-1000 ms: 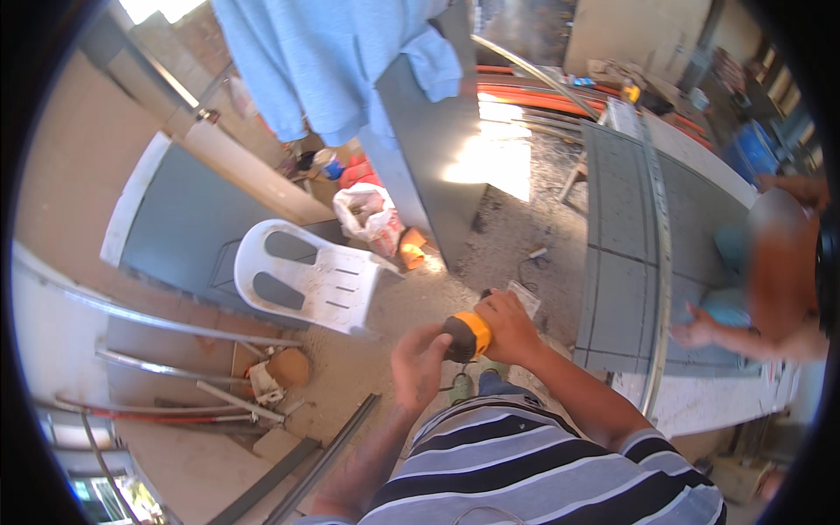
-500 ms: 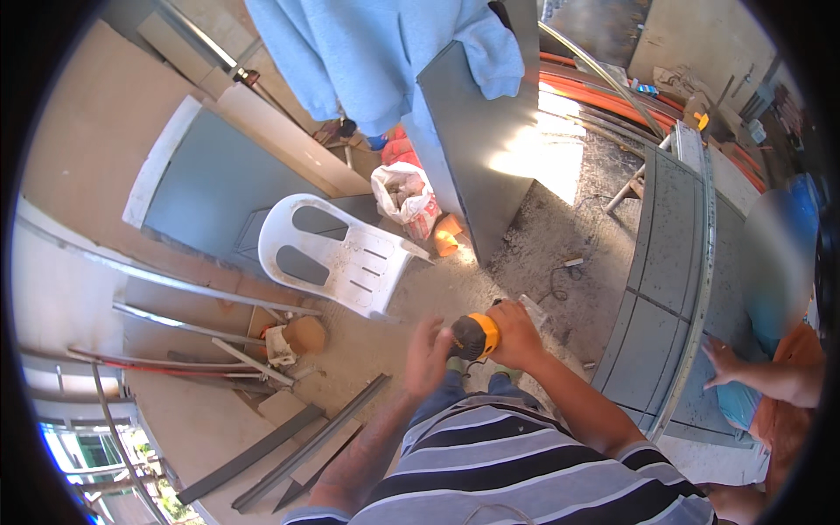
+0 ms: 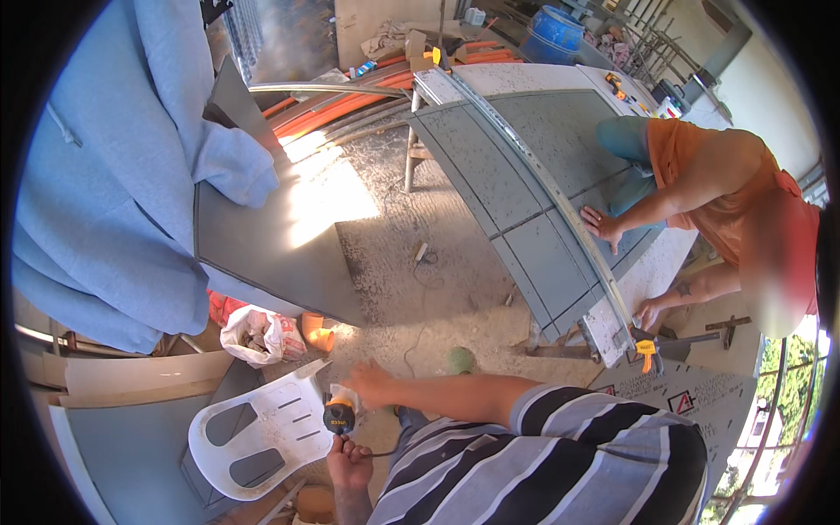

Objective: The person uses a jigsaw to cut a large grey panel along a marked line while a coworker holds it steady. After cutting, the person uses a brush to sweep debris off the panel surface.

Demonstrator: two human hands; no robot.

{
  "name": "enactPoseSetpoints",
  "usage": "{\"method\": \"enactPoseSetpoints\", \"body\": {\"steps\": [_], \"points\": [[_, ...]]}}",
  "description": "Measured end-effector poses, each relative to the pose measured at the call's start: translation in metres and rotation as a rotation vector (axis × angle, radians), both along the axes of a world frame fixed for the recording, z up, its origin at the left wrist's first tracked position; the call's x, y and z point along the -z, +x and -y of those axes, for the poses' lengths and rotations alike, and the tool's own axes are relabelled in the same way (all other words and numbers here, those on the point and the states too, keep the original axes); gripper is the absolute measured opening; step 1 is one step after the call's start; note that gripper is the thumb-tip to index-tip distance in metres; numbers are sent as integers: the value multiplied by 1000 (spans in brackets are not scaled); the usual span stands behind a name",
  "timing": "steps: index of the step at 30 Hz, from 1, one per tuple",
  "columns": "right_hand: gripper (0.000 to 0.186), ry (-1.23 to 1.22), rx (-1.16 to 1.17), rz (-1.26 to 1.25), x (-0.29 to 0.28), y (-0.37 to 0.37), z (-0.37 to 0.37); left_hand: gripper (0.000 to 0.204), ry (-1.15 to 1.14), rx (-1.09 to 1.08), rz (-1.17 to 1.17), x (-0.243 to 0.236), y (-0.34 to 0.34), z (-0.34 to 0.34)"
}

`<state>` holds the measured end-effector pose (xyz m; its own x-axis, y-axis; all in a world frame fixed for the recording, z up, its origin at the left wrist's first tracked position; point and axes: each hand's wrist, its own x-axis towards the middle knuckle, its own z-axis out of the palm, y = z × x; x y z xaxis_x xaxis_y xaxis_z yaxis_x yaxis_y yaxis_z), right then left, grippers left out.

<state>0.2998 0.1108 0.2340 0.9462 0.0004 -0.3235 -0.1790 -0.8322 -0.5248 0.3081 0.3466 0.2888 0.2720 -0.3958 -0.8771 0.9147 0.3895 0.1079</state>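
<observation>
A yellow and black corded power tool (image 3: 339,416) hangs over the white plastic chair's edge, its round black end facing up. My right hand (image 3: 369,383) is closed against its yellow side; the fingertips are partly hidden. Just below the black end, my left hand (image 3: 350,462) has curled fingers, with the tool's black cord (image 3: 378,455) coming out beside them. A pale, see-through part shows at the tool's far end. The white chair (image 3: 262,429) lies to the left of both hands.
To the right, a co-worker in orange presses a hand (image 3: 602,229) on a scored grey panel (image 3: 542,254). A long metal straightedge (image 3: 560,206) with a yellow clamp (image 3: 646,350) crosses it. A white sack (image 3: 261,337), orange cup (image 3: 317,332) and leaning grey sheet (image 3: 262,249) stand ahead.
My view has swung right, bringing the panel and co-worker further in. The tool is now by the chair. My left hand, formerly spread beside the tool, has curled at its cord end.
</observation>
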Motion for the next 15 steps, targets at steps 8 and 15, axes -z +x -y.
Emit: {"method": "enactPoseSetpoints", "body": {"steps": [8, 15], "points": [[71, 169, 369, -79, 42, -92, 71, 28, 298, -97, 42, 92, 63, -163], [62, 247, 810, -613, 76, -199, 83, 30, 526, -546, -10, 115, 100, -260]]}}
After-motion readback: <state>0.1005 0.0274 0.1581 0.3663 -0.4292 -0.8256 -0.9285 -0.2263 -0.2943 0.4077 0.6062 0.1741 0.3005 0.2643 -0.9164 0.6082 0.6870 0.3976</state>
